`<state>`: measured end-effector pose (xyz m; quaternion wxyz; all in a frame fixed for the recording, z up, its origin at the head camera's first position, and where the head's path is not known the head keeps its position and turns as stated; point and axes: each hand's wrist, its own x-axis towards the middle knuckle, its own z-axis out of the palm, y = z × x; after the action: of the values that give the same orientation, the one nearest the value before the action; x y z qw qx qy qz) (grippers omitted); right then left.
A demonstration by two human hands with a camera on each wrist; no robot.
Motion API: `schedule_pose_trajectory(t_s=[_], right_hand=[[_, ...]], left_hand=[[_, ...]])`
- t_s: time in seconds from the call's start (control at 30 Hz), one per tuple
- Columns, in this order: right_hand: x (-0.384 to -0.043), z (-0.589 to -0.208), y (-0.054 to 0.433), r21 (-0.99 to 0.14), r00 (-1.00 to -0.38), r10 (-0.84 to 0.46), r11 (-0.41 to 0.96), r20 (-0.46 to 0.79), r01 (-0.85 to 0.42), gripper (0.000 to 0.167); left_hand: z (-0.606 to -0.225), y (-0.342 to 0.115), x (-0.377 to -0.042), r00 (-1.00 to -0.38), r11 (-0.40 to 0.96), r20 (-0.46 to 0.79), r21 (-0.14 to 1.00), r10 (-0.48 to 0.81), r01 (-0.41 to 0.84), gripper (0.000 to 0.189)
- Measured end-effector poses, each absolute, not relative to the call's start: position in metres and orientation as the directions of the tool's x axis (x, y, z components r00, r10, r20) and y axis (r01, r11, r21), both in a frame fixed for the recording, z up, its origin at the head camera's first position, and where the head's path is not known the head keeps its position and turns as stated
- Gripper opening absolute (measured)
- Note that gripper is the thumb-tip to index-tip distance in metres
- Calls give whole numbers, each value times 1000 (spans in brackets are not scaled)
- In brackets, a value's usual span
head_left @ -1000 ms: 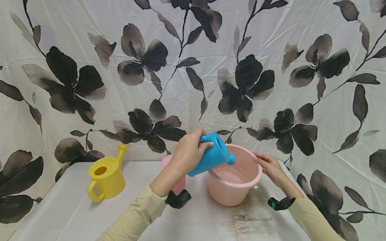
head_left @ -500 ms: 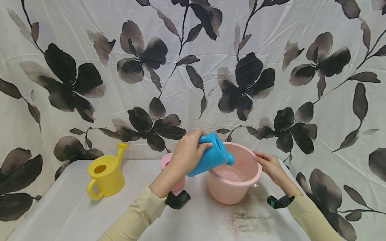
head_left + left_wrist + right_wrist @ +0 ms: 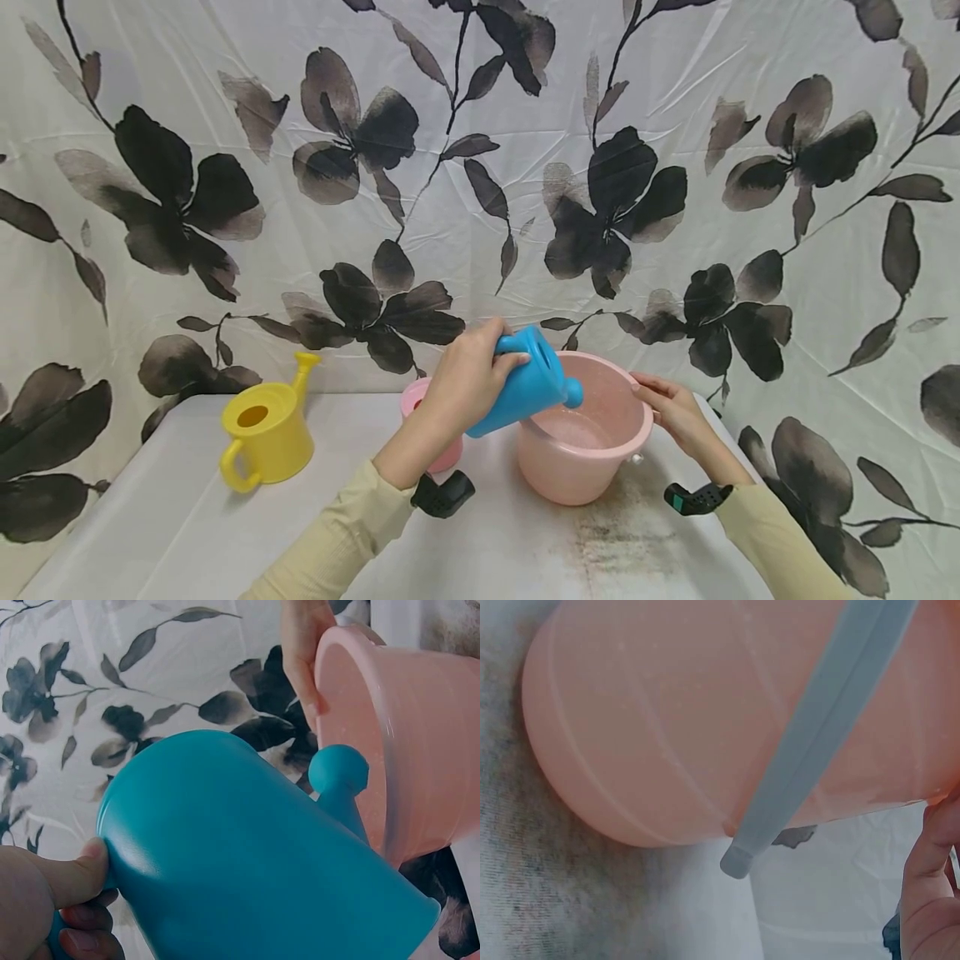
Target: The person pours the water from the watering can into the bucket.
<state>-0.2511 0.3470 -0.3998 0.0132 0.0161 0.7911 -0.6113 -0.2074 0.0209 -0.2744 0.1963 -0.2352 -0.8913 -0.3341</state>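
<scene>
My left hand grips the handle of a blue watering can. The can is tilted, its round spout head over the near left rim of a pink bucket. At the bucket's far right rim, my right hand holds the edge with its fingertips. In the left wrist view the can's blue body fills the middle, with the thumb pressed near its edge. The right wrist view shows the bucket's side and its grey carrying handle. No water stream is visible.
A yellow watering can stands on the white table at the left. A smaller pink container is partly hidden behind my left forearm. Dark smudges mark the table before the bucket. A floral cloth hangs behind.
The head view shifts slightly. Both hands, the tilted blue watering can and the bucket otherwise keep their positions.
</scene>
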Motion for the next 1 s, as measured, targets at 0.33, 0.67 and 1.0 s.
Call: schedule_pose_trajectory(t_s=[0.33, 0.67, 1.0], right_hand=[[-250, -399, 345, -968, -999, 17, 249, -30, 33, 60], [-251, -398, 344, -963, -999, 11, 265, -39, 41, 60], [-252, -397, 344, -960, -999, 17, 275, -45, 48, 60]], left_hand=[[-268, 23, -207, -811, 665, 507, 501, 293, 554, 19], [-264, 25, -206, -823, 678, 473, 495, 314, 543, 20], [-259, 27, -208, -826, 670, 456, 502, 332, 546, 19]])
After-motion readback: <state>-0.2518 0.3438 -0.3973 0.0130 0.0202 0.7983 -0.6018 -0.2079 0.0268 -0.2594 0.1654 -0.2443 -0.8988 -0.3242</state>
